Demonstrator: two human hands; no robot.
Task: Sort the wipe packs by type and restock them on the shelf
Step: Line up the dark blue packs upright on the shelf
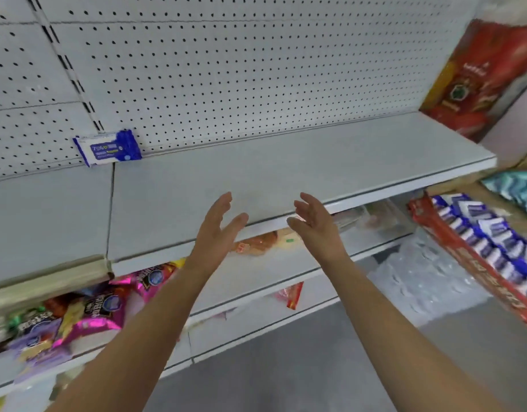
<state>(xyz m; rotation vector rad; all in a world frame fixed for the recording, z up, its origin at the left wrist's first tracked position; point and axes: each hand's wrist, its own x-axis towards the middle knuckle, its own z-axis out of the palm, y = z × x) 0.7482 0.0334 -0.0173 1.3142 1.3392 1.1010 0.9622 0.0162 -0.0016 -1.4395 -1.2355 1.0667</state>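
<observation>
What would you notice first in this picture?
Two open, empty hands, the left hand and the right hand, reach toward a white shelf. One blue-and-white wipe pack stands against the pegboard at its back left. A red box of blue packs sits on the right.

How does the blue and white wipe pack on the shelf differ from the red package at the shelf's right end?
The wipe pack is blue and white; the red package is red with yellow. The wipe pack is small and low; the red package stands much taller. The wipe pack sits left, the red package far right. Both seem to rest on the same shelf.
</observation>
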